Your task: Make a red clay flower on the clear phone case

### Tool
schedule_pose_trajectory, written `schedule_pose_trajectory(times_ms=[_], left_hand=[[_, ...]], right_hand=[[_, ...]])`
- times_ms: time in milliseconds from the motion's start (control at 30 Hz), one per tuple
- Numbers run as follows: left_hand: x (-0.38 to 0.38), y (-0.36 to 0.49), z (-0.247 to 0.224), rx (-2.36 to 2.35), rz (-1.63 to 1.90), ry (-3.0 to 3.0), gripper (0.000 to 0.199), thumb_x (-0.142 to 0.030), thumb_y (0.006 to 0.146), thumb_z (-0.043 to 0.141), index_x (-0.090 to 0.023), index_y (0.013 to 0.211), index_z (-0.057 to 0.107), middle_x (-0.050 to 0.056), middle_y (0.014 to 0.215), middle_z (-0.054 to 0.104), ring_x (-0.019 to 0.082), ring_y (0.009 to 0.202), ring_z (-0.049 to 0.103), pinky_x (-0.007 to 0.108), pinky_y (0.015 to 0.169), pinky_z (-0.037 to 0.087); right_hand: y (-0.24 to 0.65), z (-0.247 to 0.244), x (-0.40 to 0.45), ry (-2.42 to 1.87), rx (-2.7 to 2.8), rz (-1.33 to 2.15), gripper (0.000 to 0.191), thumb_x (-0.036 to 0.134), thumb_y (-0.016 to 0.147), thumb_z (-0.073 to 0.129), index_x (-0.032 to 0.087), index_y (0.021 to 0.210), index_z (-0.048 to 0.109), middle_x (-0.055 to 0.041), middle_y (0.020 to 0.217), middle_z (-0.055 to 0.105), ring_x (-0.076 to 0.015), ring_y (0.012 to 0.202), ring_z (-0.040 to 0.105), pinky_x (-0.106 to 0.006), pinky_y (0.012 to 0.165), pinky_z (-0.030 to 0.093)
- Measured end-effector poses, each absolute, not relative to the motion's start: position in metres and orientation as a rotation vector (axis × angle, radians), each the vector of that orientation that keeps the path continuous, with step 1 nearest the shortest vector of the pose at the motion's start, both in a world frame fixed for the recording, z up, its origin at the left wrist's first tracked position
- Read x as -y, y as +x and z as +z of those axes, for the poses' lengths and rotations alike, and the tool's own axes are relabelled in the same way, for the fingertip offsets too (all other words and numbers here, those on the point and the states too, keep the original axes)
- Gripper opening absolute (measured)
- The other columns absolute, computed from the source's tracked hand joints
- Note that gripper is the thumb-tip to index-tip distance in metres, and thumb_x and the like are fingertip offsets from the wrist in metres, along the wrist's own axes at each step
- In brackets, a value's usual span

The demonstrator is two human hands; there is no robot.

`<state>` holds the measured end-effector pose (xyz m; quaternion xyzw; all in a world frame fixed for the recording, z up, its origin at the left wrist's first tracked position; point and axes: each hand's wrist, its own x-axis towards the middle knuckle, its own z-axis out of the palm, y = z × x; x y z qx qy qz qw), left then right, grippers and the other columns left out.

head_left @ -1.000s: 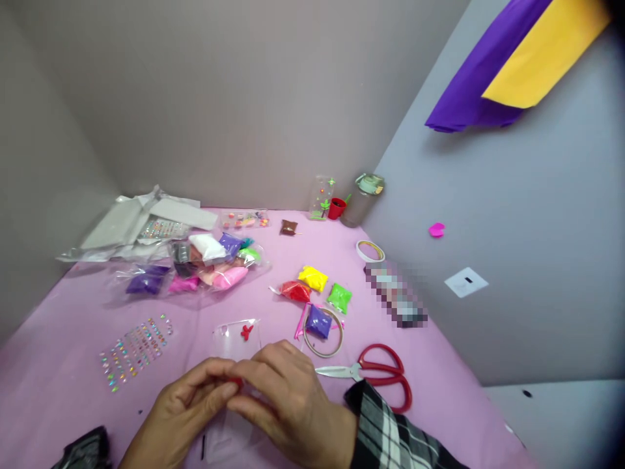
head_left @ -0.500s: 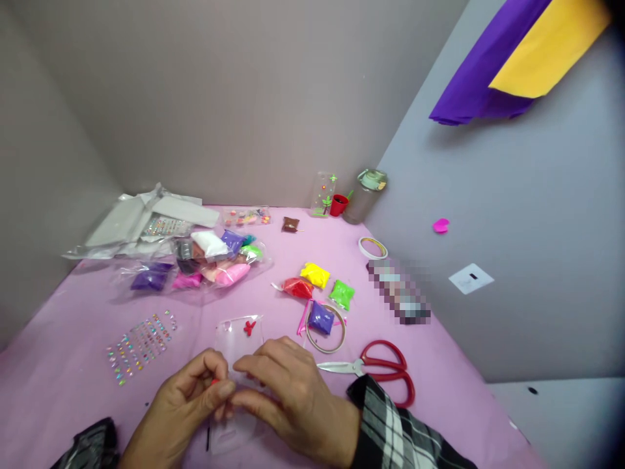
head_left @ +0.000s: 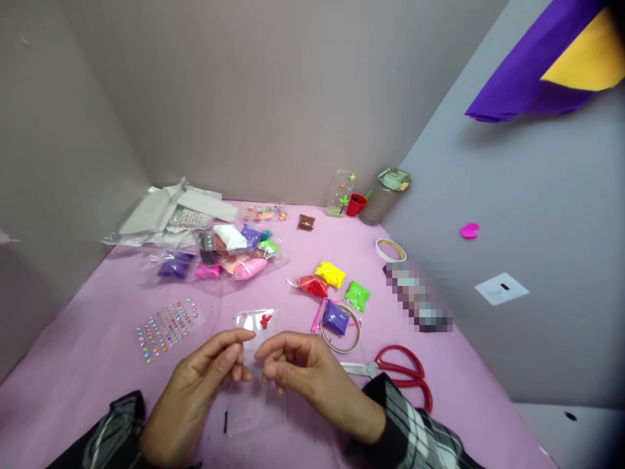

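Note:
On the table, a clear phone case [head_left: 256, 417] lies under both my hands, a small red clay bow [head_left: 265, 321] on its far end. My left hand [head_left: 208, 365] hovers over the case's left side, index finger stretched and apart from the thumb, other fingers curled. Facing it, my right hand [head_left: 310, 378] has its thumb pressed toward bent fingers; whatever sits in that pinch is hidden. The fingertips of the two hands are close but apart. Red-handled scissors [head_left: 403, 374] rest right of my right hand, near a tape roll [head_left: 359, 335].
Beyond my hands lie red [head_left: 312, 285], yellow [head_left: 331, 274], green [head_left: 358, 296] and purple [head_left: 336, 317] clay packets. A gem sticker sheet [head_left: 168, 329] is at left, with bagged clay [head_left: 234, 257] behind. A bottle [head_left: 385, 195] and red cup [head_left: 356, 205] stand at the back.
My hands have drawn slightly apart, and the left fingers have loosened. The red bit pinched in my left hand no longer shows. The view has shifted, moving the scene rightward.

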<state>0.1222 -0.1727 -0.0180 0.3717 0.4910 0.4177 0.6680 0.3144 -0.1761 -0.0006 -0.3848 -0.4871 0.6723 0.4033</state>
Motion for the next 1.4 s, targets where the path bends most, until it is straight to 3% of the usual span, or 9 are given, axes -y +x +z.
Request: schedule_pose_trajectory(times_ms=[133, 233, 367, 567, 700, 800, 967, 1200, 1400], left_hand=[[0.171, 0.123, -0.018, -1.028, 0.935, 0.837, 0.041, -0.056, 0.072, 0.085, -0.02, 0.078, 0.066, -0.005, 0.055, 0.058, 0.013, 0.055, 0.058, 0.025, 0.061, 0.047], [0.172, 0.122, -0.02, -0.978, 0.876, 0.834, 0.047, -0.06, 0.072, 0.083, -0.019, 0.067, 0.062, -0.005, 0.049, 0.054, 0.012, 0.049, 0.054, 0.023, 0.054, 0.044], [0.173, 0.121, -0.027, -0.953, 0.833, 0.823, 0.041, -0.059, 0.08, 0.077, -0.019, 0.079, 0.072, -0.004, 0.056, 0.058, 0.011, 0.051, 0.054, 0.022, 0.053, 0.045], [0.172, 0.12, -0.032, -1.0, 0.831, 0.848, 0.033, -0.049, 0.077, 0.083, -0.022, 0.095, 0.079, 0.002, 0.082, 0.073, 0.017, 0.082, 0.066, 0.026, 0.081, 0.052], [0.171, 0.121, -0.032, -0.993, 0.874, 0.857, 0.037, -0.046, 0.072, 0.088, -0.025, 0.099, 0.075, -0.001, 0.079, 0.07, 0.016, 0.077, 0.064, 0.025, 0.075, 0.051], [0.17, 0.121, -0.032, -0.97, 0.881, 0.909, 0.033, -0.046, 0.072, 0.088, -0.022, 0.088, 0.072, -0.002, 0.075, 0.067, 0.015, 0.075, 0.062, 0.024, 0.072, 0.049], [0.169, 0.121, -0.028, -0.943, 0.854, 0.983, 0.042, -0.058, 0.077, 0.081, -0.019, 0.072, 0.066, -0.002, 0.065, 0.061, 0.014, 0.067, 0.057, 0.025, 0.067, 0.045], [0.172, 0.123, -0.029, -0.96, 0.79, 0.921, 0.057, -0.074, 0.08, 0.066, -0.019, 0.067, 0.062, -0.004, 0.054, 0.053, 0.014, 0.056, 0.052, 0.026, 0.061, 0.043], [0.172, 0.119, -0.033, -0.958, 0.798, 1.035, 0.035, -0.056, 0.086, 0.072, -0.021, 0.086, 0.069, -0.004, 0.069, 0.063, 0.014, 0.07, 0.059, 0.024, 0.071, 0.045]], right_hand=[[0.313, 0.004, 0.181, -1.112, 1.363, 1.488, 0.032, 0.045, 0.083, 0.079, 0.017, 0.071, 0.069, 0.0025, 0.067, 0.063, -0.0106, 0.063, 0.055, -0.023, 0.064, 0.047], [0.312, 0.004, 0.184, -1.171, 1.529, 1.289, 0.031, 0.04, 0.088, 0.074, 0.018, 0.069, 0.067, 0.0021, 0.067, 0.064, -0.0113, 0.064, 0.055, -0.023, 0.063, 0.044], [0.31, 0.0, 0.186, -1.116, 1.694, 1.06, 0.024, 0.036, 0.095, 0.068, 0.019, 0.078, 0.072, 0.0, 0.071, 0.067, -0.0125, 0.065, 0.058, -0.024, 0.063, 0.045], [0.311, -0.002, 0.186, -1.068, 1.741, 0.855, 0.021, 0.033, 0.098, 0.065, 0.018, 0.085, 0.073, -0.0012, 0.075, 0.068, -0.0123, 0.068, 0.061, -0.024, 0.064, 0.045], [0.312, -0.003, 0.187, -1.072, 1.77, 0.833, 0.018, 0.03, 0.098, 0.066, 0.019, 0.085, 0.072, -0.0007, 0.075, 0.067, -0.0119, 0.068, 0.06, -0.023, 0.064, 0.044], [0.312, -0.004, 0.188, -1.084, 1.791, 0.82, 0.018, 0.029, 0.097, 0.067, 0.018, 0.084, 0.071, -0.001, 0.075, 0.066, -0.0121, 0.067, 0.059, -0.024, 0.064, 0.043], [0.312, -0.004, 0.187, -1.07, 1.791, 0.806, 0.018, 0.026, 0.097, 0.066, 0.017, 0.081, 0.069, -0.0007, 0.073, 0.065, -0.0116, 0.066, 0.058, -0.023, 0.064, 0.043], [0.311, -0.003, 0.187, -1.057, 1.83, 0.756, 0.019, 0.028, 0.099, 0.064, 0.017, 0.085, 0.069, -0.0013, 0.074, 0.064, -0.0121, 0.067, 0.057, -0.024, 0.064, 0.043], [0.312, -0.003, 0.188, -1.026, 1.841, 0.715, 0.017, 0.033, 0.098, 0.065, 0.017, 0.098, 0.071, -0.0014, 0.076, 0.065, -0.0123, 0.067, 0.059, -0.024, 0.064, 0.044]])
